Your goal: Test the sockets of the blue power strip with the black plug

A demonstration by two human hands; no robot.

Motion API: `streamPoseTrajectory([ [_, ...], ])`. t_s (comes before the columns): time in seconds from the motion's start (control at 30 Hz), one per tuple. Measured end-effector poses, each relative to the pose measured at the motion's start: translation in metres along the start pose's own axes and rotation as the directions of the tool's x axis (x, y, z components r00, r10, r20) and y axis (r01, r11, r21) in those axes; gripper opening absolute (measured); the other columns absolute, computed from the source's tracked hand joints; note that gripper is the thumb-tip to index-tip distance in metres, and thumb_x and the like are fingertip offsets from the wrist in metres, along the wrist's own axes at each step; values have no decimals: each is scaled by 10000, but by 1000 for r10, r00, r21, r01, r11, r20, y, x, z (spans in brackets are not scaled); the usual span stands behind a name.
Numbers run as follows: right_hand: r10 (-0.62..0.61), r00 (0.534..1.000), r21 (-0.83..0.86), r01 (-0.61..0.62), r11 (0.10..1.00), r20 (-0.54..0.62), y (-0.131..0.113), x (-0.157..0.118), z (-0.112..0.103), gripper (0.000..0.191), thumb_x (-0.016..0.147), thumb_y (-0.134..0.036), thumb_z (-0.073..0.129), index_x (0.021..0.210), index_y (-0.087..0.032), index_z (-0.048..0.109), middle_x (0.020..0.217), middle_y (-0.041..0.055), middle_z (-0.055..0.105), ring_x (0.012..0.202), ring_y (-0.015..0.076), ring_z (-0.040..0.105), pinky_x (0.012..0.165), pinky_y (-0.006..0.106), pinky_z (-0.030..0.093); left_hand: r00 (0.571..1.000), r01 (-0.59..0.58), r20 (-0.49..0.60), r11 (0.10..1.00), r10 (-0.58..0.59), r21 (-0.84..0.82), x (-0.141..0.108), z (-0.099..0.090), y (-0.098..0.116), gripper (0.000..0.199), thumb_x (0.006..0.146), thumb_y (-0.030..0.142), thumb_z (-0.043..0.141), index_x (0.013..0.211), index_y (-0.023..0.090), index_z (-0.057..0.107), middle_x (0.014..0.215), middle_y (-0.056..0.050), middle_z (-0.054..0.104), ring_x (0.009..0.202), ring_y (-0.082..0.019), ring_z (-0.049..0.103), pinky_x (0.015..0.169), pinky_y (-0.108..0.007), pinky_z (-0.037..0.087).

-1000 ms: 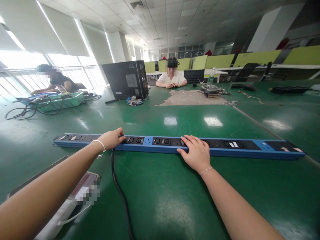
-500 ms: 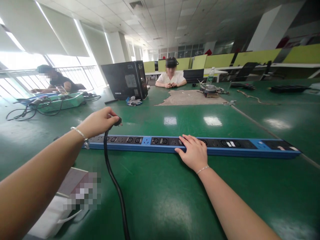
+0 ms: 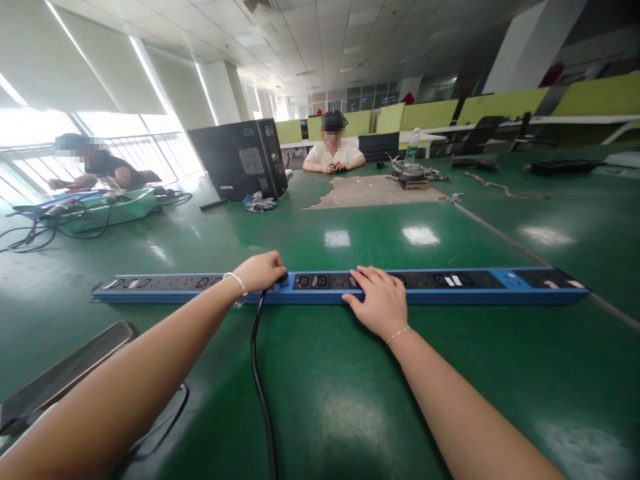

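A long blue power strip (image 3: 320,296) with black socket sections lies across the green table (image 3: 320,373). My left hand (image 3: 263,270) is closed on the black plug (image 3: 283,278) of a thick cable (image 3: 256,347), at the blue socket section left of the strip's middle. Whether the plug's pins are inside the socket cannot be seen. From the plug the cable hangs down to the bottom of the view. My right hand (image 3: 380,297) rests on top of the strip, right of the plug, fingers spread and holding nothing.
A black computer case (image 3: 235,160), gloves (image 3: 260,203) and a green basket (image 3: 115,210) stand toward the back left. One person sits opposite, another at far left. A dark flat device (image 3: 70,373) lies at lower left.
My left hand has moved right and down with the plug, from above the strip onto its blue socket section. My right hand stays on the strip. The view has shifted slightly.
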State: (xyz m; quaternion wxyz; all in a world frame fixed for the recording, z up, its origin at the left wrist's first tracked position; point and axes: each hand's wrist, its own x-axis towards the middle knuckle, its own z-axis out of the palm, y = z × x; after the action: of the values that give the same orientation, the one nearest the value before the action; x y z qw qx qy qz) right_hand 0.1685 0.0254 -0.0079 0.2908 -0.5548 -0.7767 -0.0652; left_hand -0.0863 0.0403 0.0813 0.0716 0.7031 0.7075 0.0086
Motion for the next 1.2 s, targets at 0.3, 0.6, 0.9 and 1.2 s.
streamPoseTrajectory([
  [0.3,4,1000,-1,-4,1000,3,-2,-1,0,454,760,-463,556,1158,-245,578,1255,29,547,1176,220,416,949,401,248,997,-7,76,983,-7,182,13,2,14,269,740,375,416,879,213,581,877,-93,672,813,-237,614,672,-320,441],
  [0.6,-2,1000,-5,2,1000,15,0,-1,-1,459,772,-472,537,1169,-244,574,1259,46,543,1177,235,413,941,411,254,998,69,-6,981,-69,184,-4,14,19,320,784,404,361,960,211,545,890,-119,670,796,-261,627,662,-351,457],
  [0.9,7,999,-2,-7,1000,39,-1,0,-1,457,781,-482,521,1174,-256,569,1268,30,537,1193,226,401,950,406,250,999,40,-19,996,-38,82,-4,16,11,263,771,406,413,911,222,539,870,-87,676,808,-241,630,674,-321,455],
  [1.2,4,1000,9,-4,1000,27,-1,-1,-2,453,784,-476,516,1166,-239,575,1266,42,538,1187,227,404,956,408,242,990,74,-128,996,-67,51,-15,28,12,277,811,398,332,930,226,514,830,-97,669,767,-262,629,655,-353,447],
])
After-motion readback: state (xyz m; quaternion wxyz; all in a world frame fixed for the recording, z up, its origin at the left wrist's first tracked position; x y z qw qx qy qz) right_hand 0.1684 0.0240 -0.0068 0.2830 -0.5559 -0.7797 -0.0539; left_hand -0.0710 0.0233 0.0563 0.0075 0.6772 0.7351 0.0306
